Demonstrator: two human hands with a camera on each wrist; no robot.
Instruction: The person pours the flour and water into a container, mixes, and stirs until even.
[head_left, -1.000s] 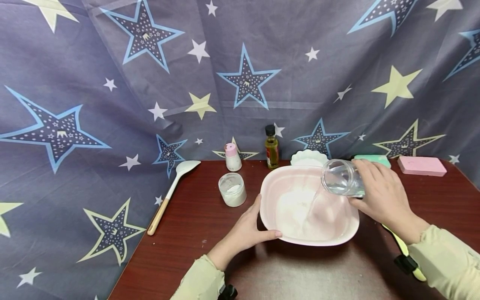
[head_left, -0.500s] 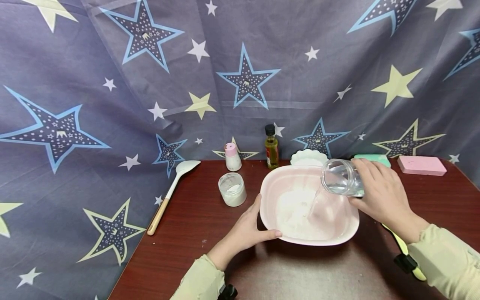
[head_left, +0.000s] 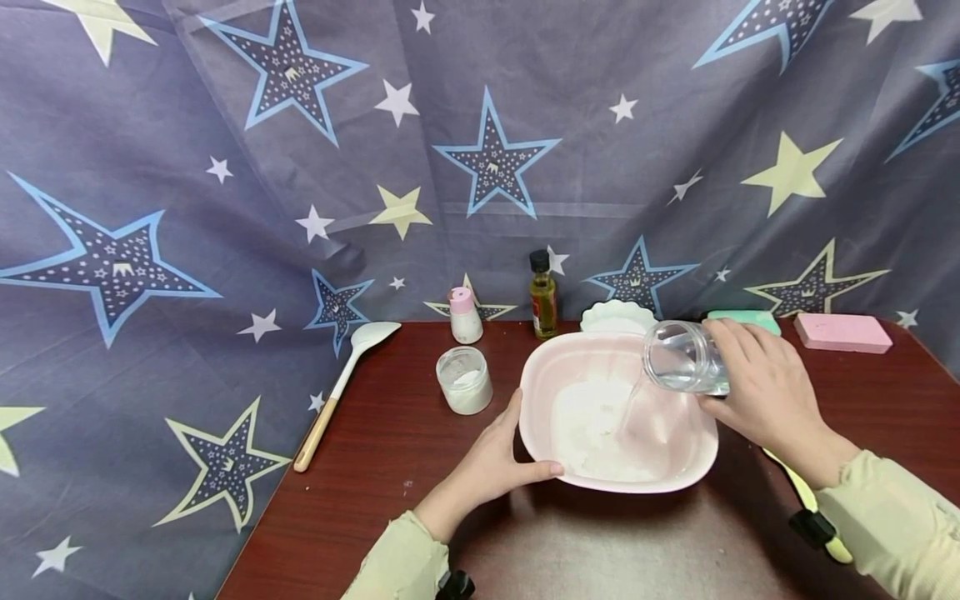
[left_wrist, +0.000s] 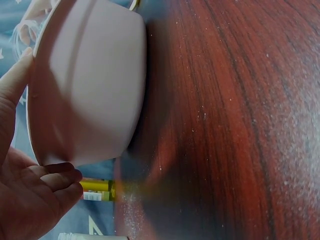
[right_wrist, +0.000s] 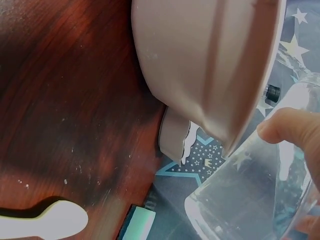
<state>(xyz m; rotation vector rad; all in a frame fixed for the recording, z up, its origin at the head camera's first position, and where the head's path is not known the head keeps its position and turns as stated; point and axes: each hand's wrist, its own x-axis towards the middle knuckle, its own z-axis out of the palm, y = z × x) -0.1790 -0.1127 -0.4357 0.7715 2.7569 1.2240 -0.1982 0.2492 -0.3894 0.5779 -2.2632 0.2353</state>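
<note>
Midway through the pour — right hand (head_left: 765, 392) grips a tilted glass jar (head_left: 684, 357), water left inside, streaming onto white powder in the pink bowl (head_left: 540, 379) at tabletop centre; left hand (head_left: 491, 462) clasps its seven-o'clock rim.

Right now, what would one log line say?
right hand: tilts clear glass jar, pouring | left hand: holds pink plastic bowl rim
</note>
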